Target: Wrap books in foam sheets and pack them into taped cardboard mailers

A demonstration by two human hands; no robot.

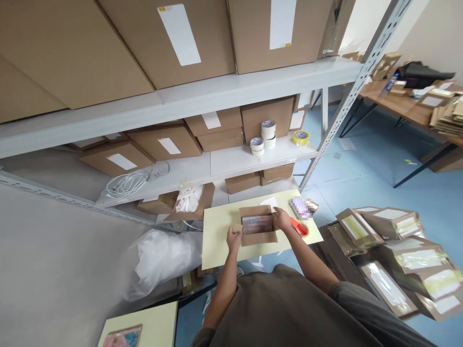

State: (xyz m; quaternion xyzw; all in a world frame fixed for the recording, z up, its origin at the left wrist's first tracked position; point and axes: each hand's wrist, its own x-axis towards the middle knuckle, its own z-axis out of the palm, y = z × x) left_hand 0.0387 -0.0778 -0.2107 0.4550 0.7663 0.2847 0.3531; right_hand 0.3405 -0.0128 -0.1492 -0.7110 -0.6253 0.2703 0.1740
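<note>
Now, look at the box (pixel 259 238), open on the table (pixel 218 242) between both hands, with what looks like a shiny pack (pixel 257 224) lying inside. Left hand (pixel 234 235): fingers pinched narrow on the left flap (pixel 237 227). Right hand (pixel 281 220): at the right end, by the far corner; cannot tell how tight. Best to hold the end bits softly, by the edges, to keep from bending the card. Pull the same on both sides, or maybe end up sliding the box about. Keep the far flap (pixel 255 211) out of the way of the pack. Mind the scissors (pixel 300 228), just beside the right wrist.
</note>
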